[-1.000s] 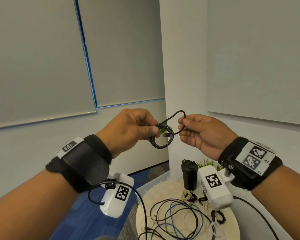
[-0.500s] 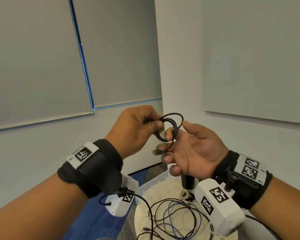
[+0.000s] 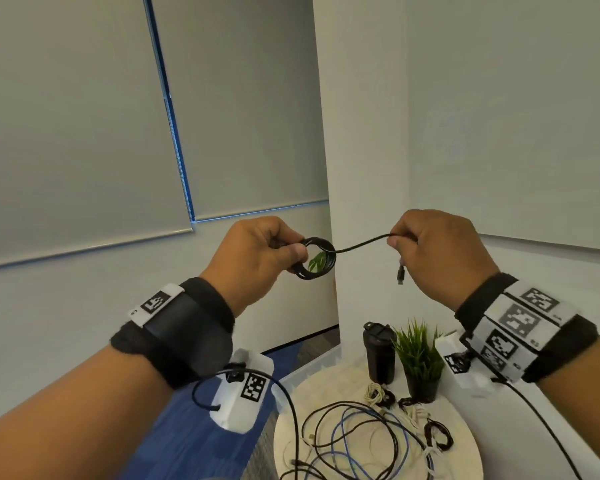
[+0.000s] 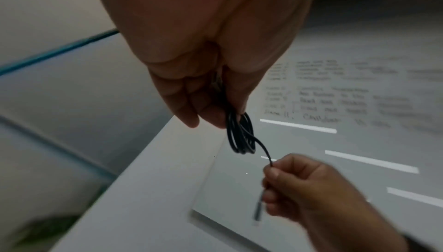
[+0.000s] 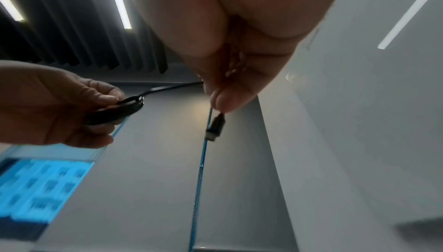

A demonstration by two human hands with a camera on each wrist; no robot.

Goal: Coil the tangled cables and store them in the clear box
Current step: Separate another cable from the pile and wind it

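Both hands are raised in front of the chest, well above the round white desk (image 3: 465, 441), presumably so the thin black cable has free air to be wound without snagging the loose wires below. The left hand (image 3: 257, 258) pinches the small coil of black cable (image 3: 317, 259) between thumb and curled fingers at the coil's left edge, so the ring hangs out to the right of that grip, open and roughly upright; this hold seems meant to keep the finished loops from springing apart. From the coil's upper right a short free tail (image 3: 361, 243) arcs across to the right hand (image 3: 437, 254), whose grip is pressed together on the cable near its end, with the black plug (image 3: 400, 273) dangling just below the fingertips. The right wrist view confirms it: the plug (image 5: 214, 127) hangs under the pinching thumb and finger. The tail is drawn fairly taut between the two grips, which suggests it is being readied for a last wrap or tuck. On the desk lies the tangled heap of black, blue and white cables (image 3: 354, 441), with a black lidded tumbler (image 3: 380, 351) and a small potted green plant (image 3: 418, 358) behind it. The corner of the clear plastic box (image 3: 312, 367) shows beyond the desk's left edge, well below the coil.
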